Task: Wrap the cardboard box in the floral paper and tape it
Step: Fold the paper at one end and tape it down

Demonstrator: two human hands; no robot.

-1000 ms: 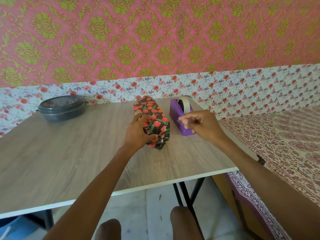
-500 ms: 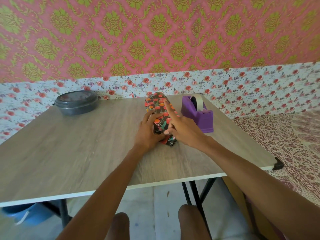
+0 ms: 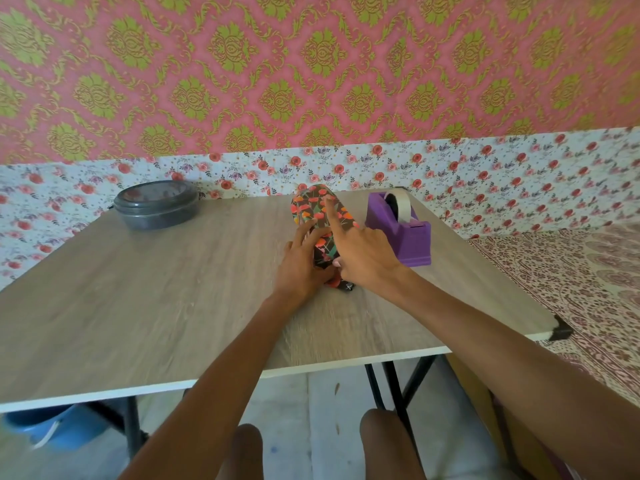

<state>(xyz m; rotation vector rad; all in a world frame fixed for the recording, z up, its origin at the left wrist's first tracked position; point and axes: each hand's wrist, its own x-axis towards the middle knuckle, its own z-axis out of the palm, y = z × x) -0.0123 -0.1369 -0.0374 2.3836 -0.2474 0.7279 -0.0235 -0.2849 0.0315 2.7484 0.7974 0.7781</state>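
Note:
The cardboard box [image 3: 313, 206], covered in dark paper with red and orange flowers, lies lengthwise on the wooden table [image 3: 138, 306], its far end pointing at the wall. My left hand [image 3: 299, 265] rests against the box's left side with its fingers laid along the paper. My right hand [image 3: 363, 254] is over the near half of the box, its index finger stretched out and pressing along the top. The box's near end is mostly hidden behind both hands. A purple tape dispenser [image 3: 401, 230] with a white roll stands just right of the box.
A dark round lidded container [image 3: 156, 206] sits at the table's far left. A patterned bedspread [image 3: 571, 271] lies to the right of the table, past its black corner cap [image 3: 561, 329]. My knees and the table's black legs are below the front edge.
My right hand has moved from beside the tape dispenser onto the box, and its index finger has slid farther along the top. My left hand stays on the box's left side.

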